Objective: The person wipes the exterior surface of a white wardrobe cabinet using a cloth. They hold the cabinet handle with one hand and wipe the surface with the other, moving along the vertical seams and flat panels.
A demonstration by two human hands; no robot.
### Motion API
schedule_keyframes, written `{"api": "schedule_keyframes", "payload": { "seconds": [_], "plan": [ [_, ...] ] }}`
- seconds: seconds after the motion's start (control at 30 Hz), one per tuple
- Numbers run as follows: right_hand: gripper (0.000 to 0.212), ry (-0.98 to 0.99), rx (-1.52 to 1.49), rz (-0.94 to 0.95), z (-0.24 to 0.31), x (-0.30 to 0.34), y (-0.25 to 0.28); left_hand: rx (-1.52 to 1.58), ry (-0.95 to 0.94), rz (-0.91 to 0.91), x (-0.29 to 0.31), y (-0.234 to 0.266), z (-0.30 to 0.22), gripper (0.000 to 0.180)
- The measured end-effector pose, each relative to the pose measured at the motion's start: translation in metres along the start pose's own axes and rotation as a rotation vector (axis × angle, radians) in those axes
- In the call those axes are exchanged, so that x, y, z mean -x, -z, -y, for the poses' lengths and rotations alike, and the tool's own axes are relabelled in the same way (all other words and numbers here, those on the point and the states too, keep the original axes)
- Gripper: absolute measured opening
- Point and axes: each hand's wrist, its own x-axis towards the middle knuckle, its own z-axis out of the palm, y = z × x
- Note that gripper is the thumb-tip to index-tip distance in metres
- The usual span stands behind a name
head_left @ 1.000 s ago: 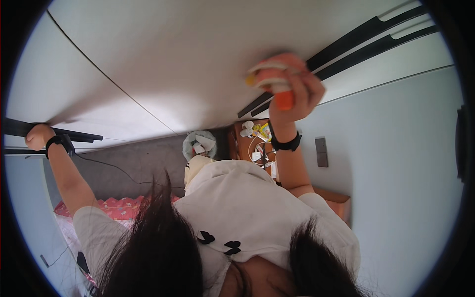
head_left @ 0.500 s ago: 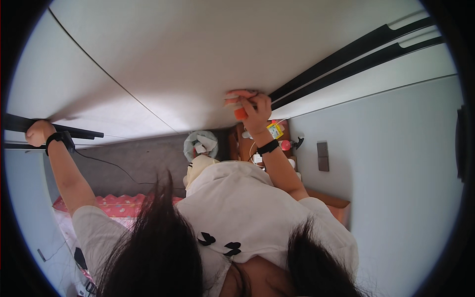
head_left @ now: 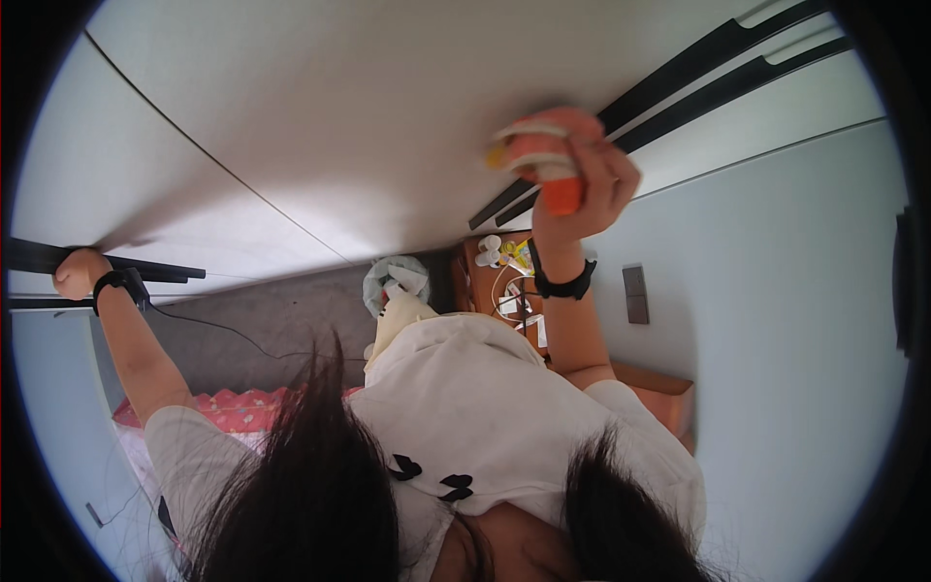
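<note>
A folded cloth (head_left: 555, 136) in orange, pink and white is gripped in my right hand (head_left: 593, 194), fingers curled round it. It is held against or close to the pale cabinet door (head_left: 359, 107); whether it touches is unclear. Two long black handle strips (head_left: 669, 92) run along the door's right side, just beside the cloth. On the far left, my left hand (head_left: 81, 274) is closed on a black door handle (head_left: 160, 262), its fingertips partly hidden. Both wrists wear black bands.
Below the door stands a waste bin (head_left: 396, 276) with a pale liner. Beside it, a brown wooden cabinet (head_left: 473, 291) carries small bottles and a white cable. A switch plate (head_left: 635, 294) sits on the right wall; a red patterned cover (head_left: 238, 412) lies at lower left.
My right hand has moved up and to the right with the cloth, nearer to me and slightly blurred. My left hand stays on the handle.
</note>
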Motion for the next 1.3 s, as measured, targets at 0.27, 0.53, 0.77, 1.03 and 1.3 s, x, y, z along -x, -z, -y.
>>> {"api": "schedule_keyframes", "payload": {
  "seconds": [0.27,0.53,0.77,1.03,1.3],
  "plan": [
    [0.036,0.053,0.114,0.138,-0.007,0.035,-0.026,0.01,-0.009,-0.006,-0.004,-0.014,0.016,0.043],
    [0.041,-0.006,0.031,0.638,-0.001,0.147,-0.015,-0.045,-0.077,-0.039,-0.011,-0.022,0.032,0.043],
    [0.041,-0.214,-0.02,0.908,0.002,0.156,0.002,-0.006,-0.081,-0.022,-0.008,-0.019,0.027,0.043],
    [0.035,-0.108,0.018,0.18,0.0,0.014,0.013,-0.04,-0.038,-0.043,-0.008,-0.01,0.02,0.042],
    [0.046,0.131,0.14,-0.176,0.004,-0.081,0.02,-0.044,-0.021,-0.034,-0.002,-0.002,0.007,0.043]
  ]
}}
